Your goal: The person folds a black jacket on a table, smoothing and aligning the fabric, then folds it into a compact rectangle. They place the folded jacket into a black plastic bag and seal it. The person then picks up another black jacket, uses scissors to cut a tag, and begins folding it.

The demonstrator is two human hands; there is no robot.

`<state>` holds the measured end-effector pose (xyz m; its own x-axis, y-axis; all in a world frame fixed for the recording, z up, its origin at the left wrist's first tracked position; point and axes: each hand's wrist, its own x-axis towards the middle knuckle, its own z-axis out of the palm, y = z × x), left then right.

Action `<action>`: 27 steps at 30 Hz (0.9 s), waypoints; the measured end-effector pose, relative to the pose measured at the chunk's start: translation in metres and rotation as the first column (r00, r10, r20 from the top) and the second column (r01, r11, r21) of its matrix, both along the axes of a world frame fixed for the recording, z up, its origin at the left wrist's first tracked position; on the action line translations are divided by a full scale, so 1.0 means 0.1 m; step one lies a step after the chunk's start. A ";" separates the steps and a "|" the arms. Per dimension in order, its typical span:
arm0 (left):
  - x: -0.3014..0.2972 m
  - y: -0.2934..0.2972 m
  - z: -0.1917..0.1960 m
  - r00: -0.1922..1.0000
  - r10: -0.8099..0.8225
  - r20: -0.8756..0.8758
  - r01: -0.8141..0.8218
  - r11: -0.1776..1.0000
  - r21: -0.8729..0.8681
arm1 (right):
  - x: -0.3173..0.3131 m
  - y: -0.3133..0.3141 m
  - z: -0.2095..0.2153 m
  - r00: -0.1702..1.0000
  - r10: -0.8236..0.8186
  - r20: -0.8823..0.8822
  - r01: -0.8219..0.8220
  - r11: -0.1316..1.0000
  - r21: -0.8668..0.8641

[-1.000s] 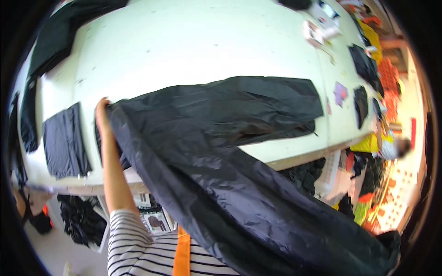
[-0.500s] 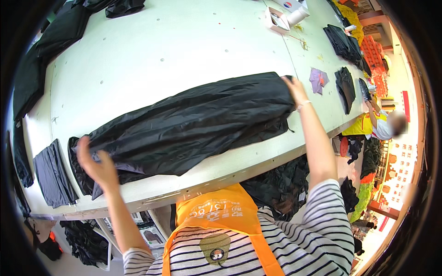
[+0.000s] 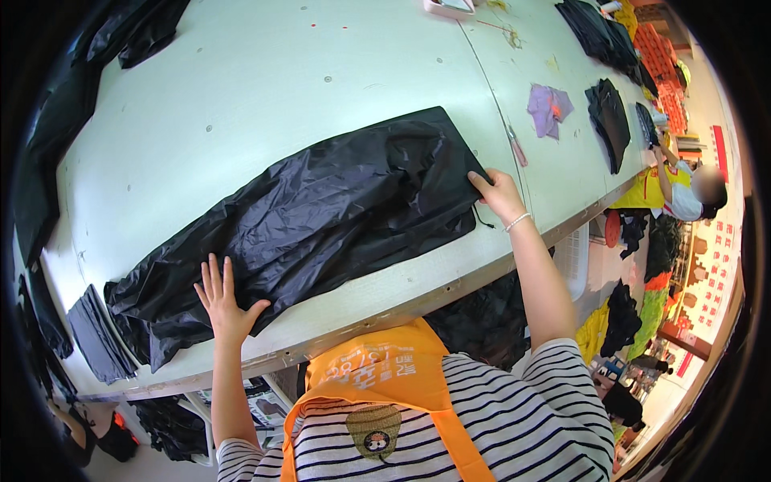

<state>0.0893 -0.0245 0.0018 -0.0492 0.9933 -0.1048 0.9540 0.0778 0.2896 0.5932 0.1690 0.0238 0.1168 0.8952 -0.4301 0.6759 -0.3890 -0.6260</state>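
Note:
A long black shiny fabric garment [image 3: 321,193] lies across the near part of the table, folded lengthwise and wrinkled. A short dark cord hangs out near its right end. My left hand [image 3: 226,305] rests on its lower left part, fingers spread and palm down. At the right end my right hand [image 3: 499,195] pinches the edge, thumb on top and fingers partly hidden. Left of the garment is a neatly folded dark cloth piece [image 3: 100,333].
The white table [image 3: 265,88] has a near edge [image 3: 385,309] beside me. To the right are a purple cloth [image 3: 549,111], a slim tool with a reddish handle [image 3: 516,149] and folded black garments [image 3: 608,124]. Black fabric [image 3: 48,161] lines the left. A person in yellow [image 3: 666,189] works at far right.
My left hand has moved right and now lies spread on the fabric. The garment's right end has shifted left and toward me with my right hand. The view has also shifted.

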 end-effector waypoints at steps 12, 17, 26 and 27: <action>-0.13 0.12 -0.25 0.966 -0.216 -0.143 0.200 0.973 -0.117 | -0.49 -1.02 0.05 0.862 -0.018 0.507 -0.297 0.793 0.533; -0.19 0.08 -0.34 0.959 -0.232 -0.162 0.222 0.972 -0.075 | -1.31 -1.45 0.32 0.979 0.206 -0.007 -0.146 0.718 0.680; -0.18 0.10 -0.24 0.963 -0.243 -0.120 0.228 0.966 -0.126 | -0.72 -0.83 0.26 0.973 0.108 -0.205 0.010 0.865 0.502; -0.18 0.13 -0.21 0.958 -0.261 -0.119 0.245 0.960 -0.132 | -0.59 -0.84 0.08 0.982 0.107 -0.156 -0.032 0.906 0.422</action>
<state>0.0708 -0.0113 -0.0193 0.1810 0.9567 -0.2280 0.9760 -0.1462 0.1614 0.5344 0.0851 0.0314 0.0057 0.9997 -0.0244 0.5591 -0.0234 -0.8287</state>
